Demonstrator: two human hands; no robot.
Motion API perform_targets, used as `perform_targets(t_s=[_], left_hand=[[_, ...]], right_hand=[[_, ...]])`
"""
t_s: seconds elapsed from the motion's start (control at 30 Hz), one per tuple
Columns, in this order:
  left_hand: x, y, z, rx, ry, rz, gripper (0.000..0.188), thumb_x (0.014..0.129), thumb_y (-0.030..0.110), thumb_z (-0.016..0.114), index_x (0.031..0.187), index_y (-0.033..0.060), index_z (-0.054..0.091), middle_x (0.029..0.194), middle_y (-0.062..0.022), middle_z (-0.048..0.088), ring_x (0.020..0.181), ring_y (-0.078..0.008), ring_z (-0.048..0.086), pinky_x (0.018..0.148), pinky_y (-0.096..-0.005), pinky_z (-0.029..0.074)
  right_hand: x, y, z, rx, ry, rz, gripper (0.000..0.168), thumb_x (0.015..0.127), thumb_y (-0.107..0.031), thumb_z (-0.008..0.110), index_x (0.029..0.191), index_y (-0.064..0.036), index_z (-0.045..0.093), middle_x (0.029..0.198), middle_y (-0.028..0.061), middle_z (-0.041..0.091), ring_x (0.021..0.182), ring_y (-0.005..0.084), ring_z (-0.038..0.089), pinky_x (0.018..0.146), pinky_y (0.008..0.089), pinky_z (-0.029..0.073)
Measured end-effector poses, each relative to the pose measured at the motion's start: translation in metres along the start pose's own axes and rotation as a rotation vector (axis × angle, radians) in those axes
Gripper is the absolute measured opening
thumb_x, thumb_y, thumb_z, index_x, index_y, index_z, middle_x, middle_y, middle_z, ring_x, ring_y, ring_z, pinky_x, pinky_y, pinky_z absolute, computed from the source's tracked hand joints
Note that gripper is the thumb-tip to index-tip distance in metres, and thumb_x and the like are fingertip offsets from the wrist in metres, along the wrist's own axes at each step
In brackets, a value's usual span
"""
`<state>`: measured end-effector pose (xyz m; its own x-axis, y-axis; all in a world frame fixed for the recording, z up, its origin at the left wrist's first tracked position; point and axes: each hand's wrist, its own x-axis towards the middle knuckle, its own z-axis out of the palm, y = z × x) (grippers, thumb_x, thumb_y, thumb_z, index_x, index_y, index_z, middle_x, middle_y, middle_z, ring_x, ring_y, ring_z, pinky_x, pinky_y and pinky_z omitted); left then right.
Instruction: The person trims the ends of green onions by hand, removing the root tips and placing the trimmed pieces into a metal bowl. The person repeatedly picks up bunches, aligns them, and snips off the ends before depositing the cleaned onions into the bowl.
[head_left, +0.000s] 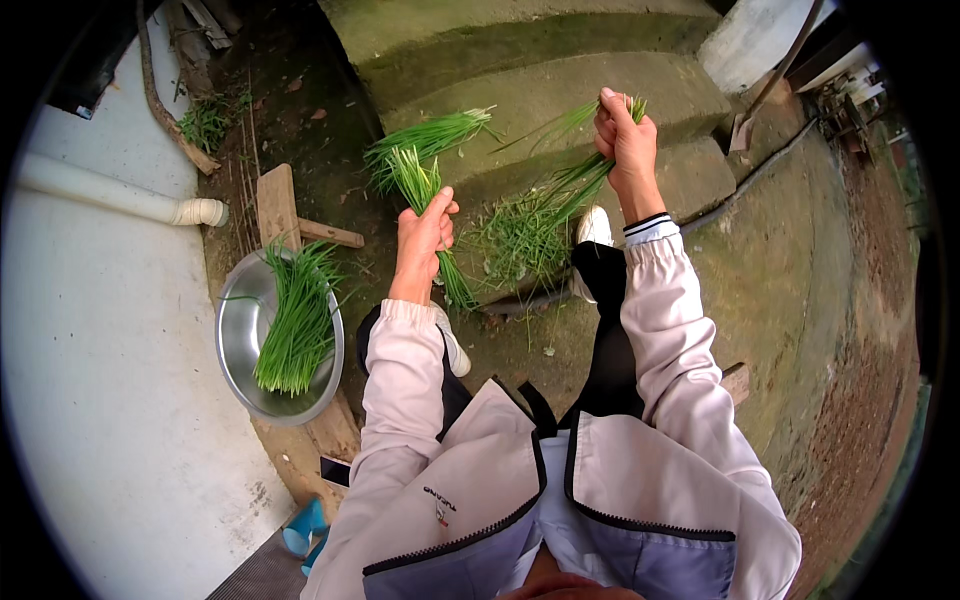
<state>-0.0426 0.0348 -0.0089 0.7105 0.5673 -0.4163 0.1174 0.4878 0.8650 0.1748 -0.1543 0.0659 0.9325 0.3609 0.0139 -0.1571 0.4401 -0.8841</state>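
My left hand (426, 234) is closed around a bundle of green chives (412, 177), pale stem ends pointing up and leaf tips hanging below the fist. Raised further to the right, my right hand (627, 142) grips a thinner, looser bunch of chives (581, 184), whose blades trail down to the left. Beneath it a heap of loose chive scraps (525, 240) lies on the lowest concrete step. Another bunch of chives (431, 139) rests on the step beyond my left hand. Many chives (296, 322) lie lengthwise in a steel basin (223, 330) at the left.
The basin stands on a wooden bench (276, 202) beside a white wall (105, 337) with a plastic pipe (112, 193). A phone (334, 471) lies near the bench's lower end. Curved concrete steps (525, 82) rise ahead. A dark hose (750, 180) and a shovel (742, 133) are at the right.
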Motion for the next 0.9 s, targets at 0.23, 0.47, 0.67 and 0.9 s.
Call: perform_targets(t_s=[0.23,0.47,0.67,0.9], left_hand=[[0.005,0.001,-0.006,0.152,0.096,0.095,0.021,0.089,0.020,0.073,0.097,0.0019,0.067,0.056,0.0078,0.042,0.043,-0.0026,0.035,0.039,-0.0221,0.025],[0.003,0.006,-0.004,0.014,0.037,0.132,0.024,0.091,0.022,0.070,0.100,-0.0003,0.067,0.054,0.0097,0.037,0.043,-0.0029,0.031,0.041,-0.0227,0.023],[-0.002,0.006,0.008,0.027,-0.073,0.126,0.026,0.090,0.021,0.072,0.101,-0.0014,0.069,0.054,0.0098,0.036,0.045,-0.0026,0.032,0.042,-0.0223,0.024],[-0.007,-0.003,0.022,0.155,-0.285,0.127,0.024,0.088,0.019,0.074,0.102,-0.0007,0.071,0.058,0.0076,0.048,0.046,-0.0026,0.037,0.043,-0.0231,0.027]], right_hand=[[0.001,-0.002,-0.003,0.044,-0.068,0.117,0.015,0.094,-0.019,0.065,0.087,-0.007,0.061,0.063,-0.0071,0.044,0.046,0.0023,0.026,0.041,0.0232,0.017],[-0.006,0.003,0.007,-0.053,-0.119,0.172,0.017,0.094,-0.020,0.064,0.090,-0.004,0.064,0.062,-0.0085,0.042,0.044,0.0020,0.026,0.040,0.0233,0.016],[-0.007,0.012,0.007,-0.034,-0.206,0.243,0.017,0.095,-0.021,0.061,0.091,-0.004,0.064,0.063,-0.0083,0.043,0.045,0.0020,0.026,0.040,0.0229,0.018],[-0.009,0.016,0.012,0.155,-0.303,0.328,0.018,0.096,-0.022,0.057,0.089,-0.006,0.060,0.066,-0.0083,0.045,0.044,0.0015,0.025,0.037,0.0204,0.020]])
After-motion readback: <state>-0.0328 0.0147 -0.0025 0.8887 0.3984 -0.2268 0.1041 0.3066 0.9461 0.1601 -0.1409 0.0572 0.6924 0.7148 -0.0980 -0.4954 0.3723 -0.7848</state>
